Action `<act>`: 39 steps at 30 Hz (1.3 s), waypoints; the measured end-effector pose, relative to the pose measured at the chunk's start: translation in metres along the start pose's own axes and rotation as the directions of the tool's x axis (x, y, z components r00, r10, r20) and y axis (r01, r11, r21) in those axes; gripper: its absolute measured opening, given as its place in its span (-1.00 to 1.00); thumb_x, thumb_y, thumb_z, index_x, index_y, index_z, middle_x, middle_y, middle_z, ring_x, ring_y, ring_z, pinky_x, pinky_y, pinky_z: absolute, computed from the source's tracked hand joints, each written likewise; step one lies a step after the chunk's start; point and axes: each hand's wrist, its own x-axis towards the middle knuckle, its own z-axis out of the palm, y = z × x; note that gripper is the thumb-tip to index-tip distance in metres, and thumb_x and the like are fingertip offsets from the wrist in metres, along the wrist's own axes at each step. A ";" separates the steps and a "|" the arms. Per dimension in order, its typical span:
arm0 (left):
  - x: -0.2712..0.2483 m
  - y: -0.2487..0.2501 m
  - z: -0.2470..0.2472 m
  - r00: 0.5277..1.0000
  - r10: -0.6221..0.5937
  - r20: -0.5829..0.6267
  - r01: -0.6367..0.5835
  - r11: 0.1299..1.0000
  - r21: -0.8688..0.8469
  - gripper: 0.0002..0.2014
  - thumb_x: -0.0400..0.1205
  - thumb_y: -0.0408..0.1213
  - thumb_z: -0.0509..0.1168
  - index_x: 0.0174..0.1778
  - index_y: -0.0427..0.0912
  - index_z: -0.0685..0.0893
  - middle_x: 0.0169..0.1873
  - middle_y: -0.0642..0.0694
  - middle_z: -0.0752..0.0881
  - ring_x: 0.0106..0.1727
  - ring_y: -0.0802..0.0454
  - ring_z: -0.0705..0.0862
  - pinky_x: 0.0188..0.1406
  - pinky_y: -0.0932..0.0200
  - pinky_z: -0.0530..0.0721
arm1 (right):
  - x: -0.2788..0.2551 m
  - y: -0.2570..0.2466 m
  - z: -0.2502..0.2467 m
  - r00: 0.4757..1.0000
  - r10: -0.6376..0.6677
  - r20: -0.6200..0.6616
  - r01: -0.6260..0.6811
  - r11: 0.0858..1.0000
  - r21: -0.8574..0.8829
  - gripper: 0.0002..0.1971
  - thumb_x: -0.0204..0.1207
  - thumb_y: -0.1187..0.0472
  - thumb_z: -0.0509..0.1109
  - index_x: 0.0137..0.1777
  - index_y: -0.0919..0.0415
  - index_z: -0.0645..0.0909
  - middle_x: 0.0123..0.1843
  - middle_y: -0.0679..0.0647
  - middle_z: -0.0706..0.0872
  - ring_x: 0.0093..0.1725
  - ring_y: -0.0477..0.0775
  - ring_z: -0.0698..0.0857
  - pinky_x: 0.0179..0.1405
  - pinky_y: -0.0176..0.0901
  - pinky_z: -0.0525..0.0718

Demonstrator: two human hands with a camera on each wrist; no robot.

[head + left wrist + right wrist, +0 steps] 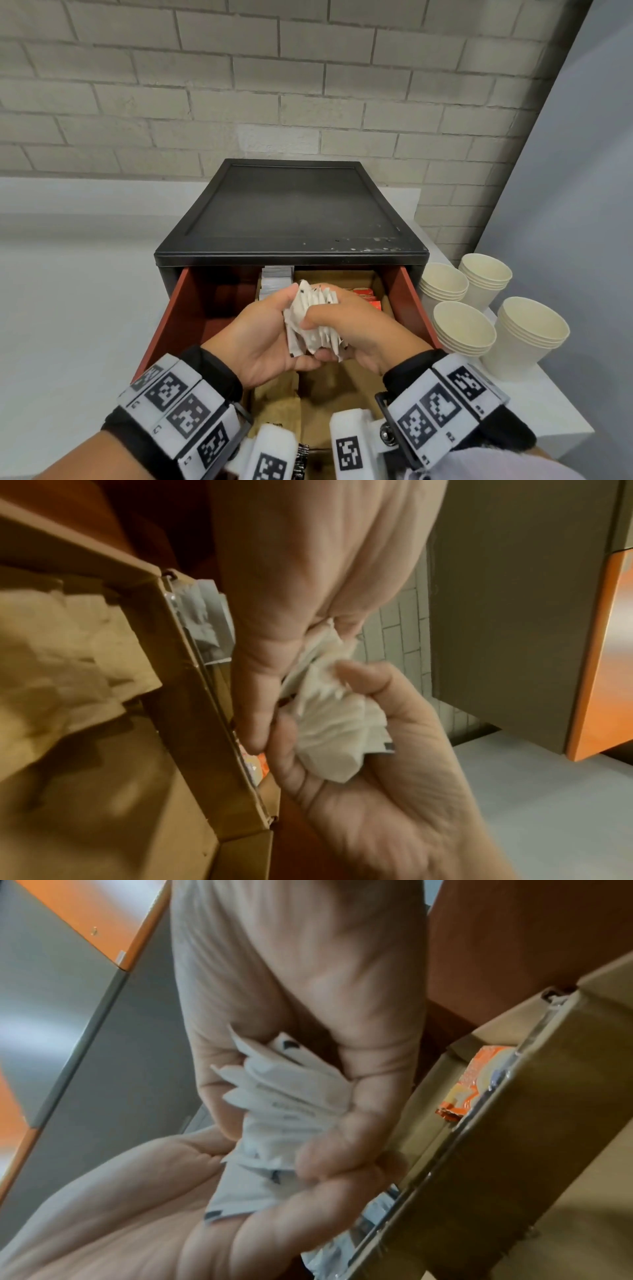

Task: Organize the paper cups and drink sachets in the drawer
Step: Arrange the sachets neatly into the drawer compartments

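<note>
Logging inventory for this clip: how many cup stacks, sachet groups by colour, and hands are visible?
Paper cup stacks: 4
White sachet bundle gripped by both hands: 1
White sachets standing in the drawer: 1 group
Orange-red sachets in the drawer: 1 group
Hands, left hand and right hand: 2
Total: 9

— What's behind everything?

— A pale brick wall (239, 85), with light mortar lines.

— And on the right?

— A plain grey panel (589, 205) leaning across that corner.

— What carries it all?

— A white bench (68, 308), running back to the wall.

— Anything from the wrist views?

— A grey cabinet face (507, 615) with an orange edge (596, 656), above a pale floor (548, 804). Blurred, so no finer detail.
</note>
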 end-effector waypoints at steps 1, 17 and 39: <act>0.001 -0.002 0.001 1.000 0.000 0.000 0.000 1.000 0.007 -0.46 0.74 0.07 -0.07 0.14 -0.23 0.69 -0.03 -0.37 0.76 -0.10 -0.25 0.74 -0.28 -0.01 0.75 | 0.001 0.001 0.001 1.000 0.008 0.012 -0.008 1.000 -0.007 -0.67 0.43 0.31 0.39 0.13 -0.06 0.59 0.13 0.18 0.72 -0.02 0.12 0.72 -0.29 -0.14 0.69; 0.000 0.002 0.001 0.999 0.051 -0.001 -0.051 0.998 -0.035 -0.53 0.72 0.10 -0.03 0.08 -0.19 0.63 -0.06 -0.33 0.76 -0.13 -0.22 0.76 -0.40 -0.04 0.76 | -0.003 -0.005 -0.001 0.984 0.175 0.042 -0.179 0.967 0.182 -0.70 0.54 0.13 0.39 0.27 0.07 0.57 0.09 0.21 0.74 -0.27 0.09 0.77 -0.49 -0.21 0.74; -0.006 0.002 -0.002 0.986 -0.159 -0.049 0.166 0.943 0.287 -0.70 0.57 -0.24 0.29 0.21 -0.23 0.57 0.04 -0.31 0.74 -0.19 -0.17 0.77 -0.35 0.08 0.79 | -0.018 -0.010 0.000 0.999 -0.020 0.041 0.044 0.623 -0.781 0.05 0.25 0.23 0.57 0.65 0.16 -0.01 0.50 0.11 0.42 0.37 0.08 0.49 0.24 -0.10 0.61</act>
